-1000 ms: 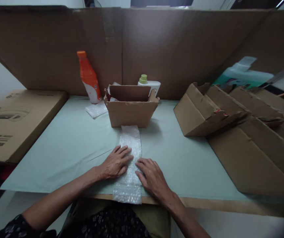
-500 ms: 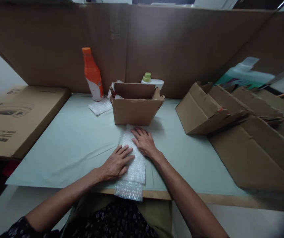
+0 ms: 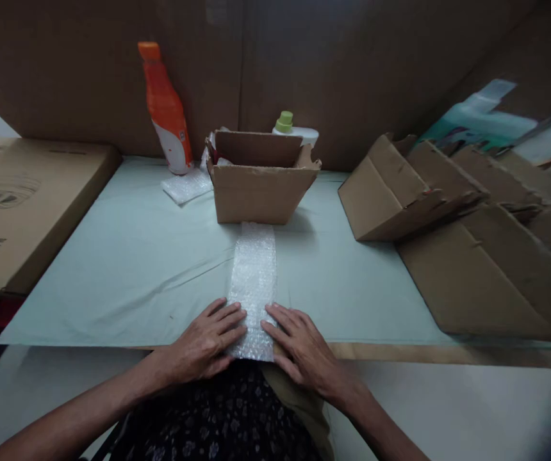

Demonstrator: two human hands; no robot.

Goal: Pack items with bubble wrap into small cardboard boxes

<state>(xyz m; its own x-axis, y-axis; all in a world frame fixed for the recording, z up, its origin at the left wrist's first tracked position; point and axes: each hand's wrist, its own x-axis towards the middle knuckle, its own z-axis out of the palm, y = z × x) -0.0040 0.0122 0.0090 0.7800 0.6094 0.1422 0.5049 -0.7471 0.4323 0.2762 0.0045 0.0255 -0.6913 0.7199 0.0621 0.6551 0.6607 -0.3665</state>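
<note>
A long strip of bubble wrap (image 3: 255,269) lies flat on the pale green cloth, its far end against the foot of an open cardboard box (image 3: 260,195). On the strip's left edge near the table's front rests my left hand (image 3: 211,338), fingers outstretched. My right hand (image 3: 299,346) is spread across the right edge at the same end, its fingertips on the wrap. Neither hand grips anything. The box holds something partly hidden, with bits of clear wrap and red showing at its left side.
An orange bottle (image 3: 166,115) stands back left beside a folded piece of bubble wrap (image 3: 186,187). Behind the box is a white bottle with a green cap (image 3: 284,121). Cardboard boxes (image 3: 472,269) lean at right, near a teal bottle (image 3: 482,125). A flat carton (image 3: 40,211) lies left.
My right hand has slid from the strip's far part to its near end. My left hand is a little nearer me. The wrap now lies straighter, and the camera has tilted down.
</note>
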